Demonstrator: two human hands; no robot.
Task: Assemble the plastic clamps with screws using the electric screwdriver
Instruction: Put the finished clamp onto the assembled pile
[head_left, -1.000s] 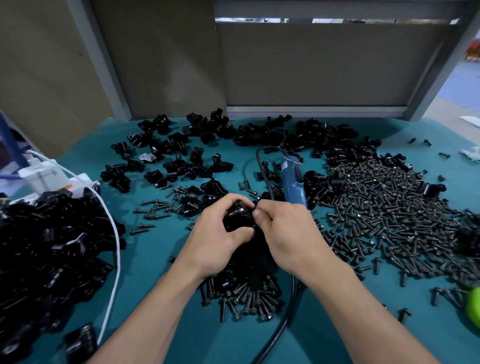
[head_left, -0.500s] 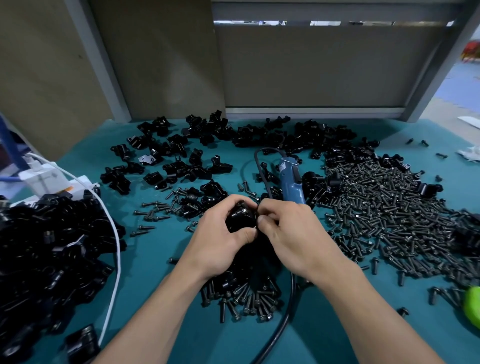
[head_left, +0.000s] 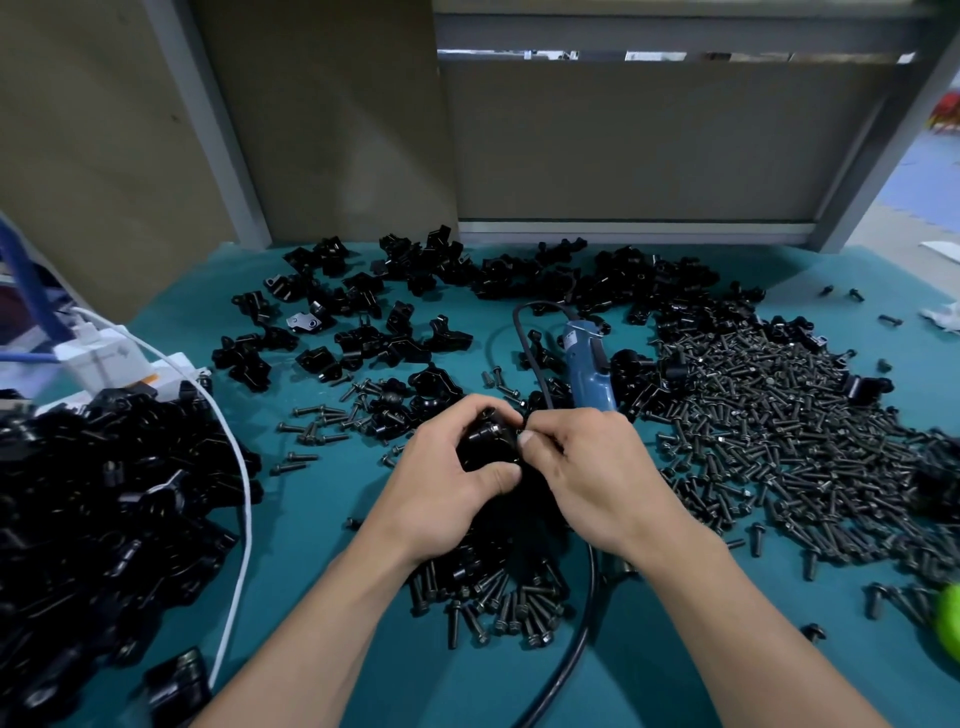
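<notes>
Little moved: my right hand (head_left: 587, 467) has crept in, pinching the right edge of the clamp (head_left: 488, 441), gripped in my left hand (head_left: 441, 483). Electric screwdriver (head_left: 589, 374): just beyond right hand, lengthwise away.

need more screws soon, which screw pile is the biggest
The screw pile right of the electric screwdriver; it sprawls far wider than the small heap near the front edge.

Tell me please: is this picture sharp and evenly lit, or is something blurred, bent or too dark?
Head view: soft, even light, no hard glare; the grey frame posts lean outward, wide-angle distortion; the black clamp between the left hand and the right hand shows little detail; the green object at the right edge is blurred.
</notes>
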